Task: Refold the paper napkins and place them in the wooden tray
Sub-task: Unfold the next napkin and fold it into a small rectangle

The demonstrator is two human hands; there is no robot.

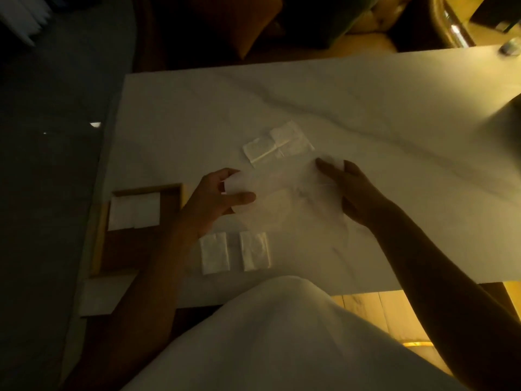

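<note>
Head view: a shallow rectangular brown wooden tray (175,196) at the left end of the white veined stone counter (366,103) holds one flat square white folded napkin (134,211). Over the counter, the left hand (222,193) and right hand (349,193) each pinch an end of a thin, limp, opened white paper napkin (282,193). Two narrow folded white napkins (214,256) lie side by side near the front edge. A creased, half-opened white napkin (277,142) lies farther back.

white marble table (366,88) | orange seat (262,21) beyond far edge | small shiny object (509,49) at far-right corner
</note>
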